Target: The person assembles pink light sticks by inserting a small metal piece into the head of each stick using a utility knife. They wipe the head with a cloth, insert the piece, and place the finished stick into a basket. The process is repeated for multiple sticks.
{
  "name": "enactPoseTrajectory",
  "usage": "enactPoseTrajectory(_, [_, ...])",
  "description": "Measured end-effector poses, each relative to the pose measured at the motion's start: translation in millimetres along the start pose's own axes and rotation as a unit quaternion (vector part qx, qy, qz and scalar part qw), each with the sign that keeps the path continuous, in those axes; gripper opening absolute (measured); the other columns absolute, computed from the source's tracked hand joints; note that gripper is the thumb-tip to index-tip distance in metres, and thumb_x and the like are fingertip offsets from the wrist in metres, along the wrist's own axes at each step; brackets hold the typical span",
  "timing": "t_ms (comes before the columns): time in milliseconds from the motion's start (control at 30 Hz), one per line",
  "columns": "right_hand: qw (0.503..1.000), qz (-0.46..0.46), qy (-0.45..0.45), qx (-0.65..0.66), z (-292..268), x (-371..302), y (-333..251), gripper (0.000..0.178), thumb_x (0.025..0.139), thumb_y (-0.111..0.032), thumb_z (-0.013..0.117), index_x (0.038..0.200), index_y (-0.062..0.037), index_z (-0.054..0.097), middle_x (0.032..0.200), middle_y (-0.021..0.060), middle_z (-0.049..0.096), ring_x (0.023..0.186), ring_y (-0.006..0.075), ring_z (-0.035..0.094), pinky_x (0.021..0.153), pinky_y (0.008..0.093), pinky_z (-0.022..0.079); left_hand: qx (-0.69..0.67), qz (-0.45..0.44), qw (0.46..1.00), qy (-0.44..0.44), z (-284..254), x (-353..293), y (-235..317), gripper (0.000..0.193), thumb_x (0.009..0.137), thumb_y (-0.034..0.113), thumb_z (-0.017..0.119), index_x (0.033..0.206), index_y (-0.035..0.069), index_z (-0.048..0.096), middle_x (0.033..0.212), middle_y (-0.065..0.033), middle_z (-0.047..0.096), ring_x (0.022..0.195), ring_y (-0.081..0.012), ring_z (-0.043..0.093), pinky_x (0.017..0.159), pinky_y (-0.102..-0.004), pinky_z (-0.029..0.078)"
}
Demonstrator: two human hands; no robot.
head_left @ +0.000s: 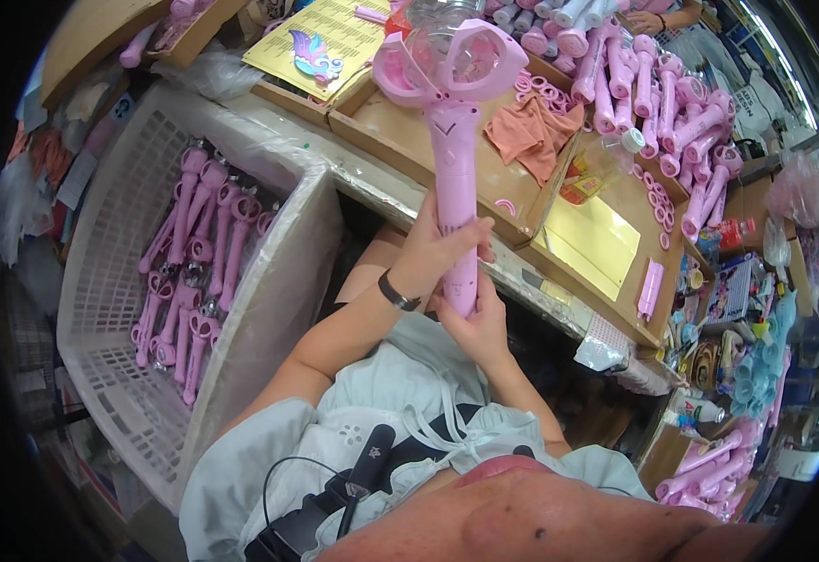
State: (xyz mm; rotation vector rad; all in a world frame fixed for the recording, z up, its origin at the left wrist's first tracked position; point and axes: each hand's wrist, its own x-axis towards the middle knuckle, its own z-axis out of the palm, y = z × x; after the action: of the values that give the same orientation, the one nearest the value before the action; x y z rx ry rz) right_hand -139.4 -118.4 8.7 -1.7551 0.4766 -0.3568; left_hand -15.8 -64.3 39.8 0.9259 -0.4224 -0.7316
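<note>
Upright before me stands a pink toy wand (456,169), its head made of pink loops around a clear globe. Around the middle of its handle my left hand (438,245), with a dark band at the wrist, is closed. My right hand (481,323) grips the handle's lower end, fingers partly hidden behind it. Beyond the wand, an orange cloth (535,129) lies in a shallow cardboard tray (409,140) on the bench. A small curved pink piece (505,206) rests in the same tray, near the wand's handle.
At my left, a white plastic basket (100,253) holds several pink wands (185,201). Pink handles (700,131) are heaped at the far right, near a bottle of yellowish liquid (588,173) and a yellow sheet (592,245). Another person's hand (646,22) shows at the back.
</note>
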Motion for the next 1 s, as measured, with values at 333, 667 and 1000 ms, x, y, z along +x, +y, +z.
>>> enactPoseTrajectory(333, [0.92,0.098,-0.268,0.27,-12,-28,12,0.043,0.076,-0.009,0.071,0.112,-0.0017,0.048,0.089,0.0032,0.059,0.08,0.0098,0.056,0.073,0.0248,0.046,-0.225,0.054,0.972,-0.048,-20,27,33,0.079,0.081,0.068,0.043,0.126,0.003,0.043,0.091,-0.0095,0.059,0.069,-0.0159,0.058,0.065,-0.0317,0.051])
enactPoseTrajectory(667, [0.959,0.089,-0.187,0.193,-9,-36,27,0.041,0.076,-0.009,0.069,0.111,-0.0011,0.049,0.088,0.0028,0.06,0.075,0.009,0.056,0.068,0.0236,0.046,-0.155,-0.003,0.98,-0.123,-28,18,7,0.095,0.075,0.079,0.03,0.134,0.005,0.034,0.117,-0.0173,0.054,0.088,-0.0243,0.063,0.081,-0.0415,0.051])
enactPoseTrajectory(1000, [0.935,0.183,-0.202,0.225,-21,-16,29,0.055,0.075,-0.015,0.071,0.121,0.0,0.044,0.094,0.0075,0.058,0.075,0.0158,0.059,0.069,0.0285,0.047,0.012,0.006,0.996,0.087,-14,-10,0,0.056,0.082,0.01,0.066,0.127,0.004,0.033,0.098,-0.0069,0.055,0.08,-0.0132,0.055,0.076,-0.0286,0.048])
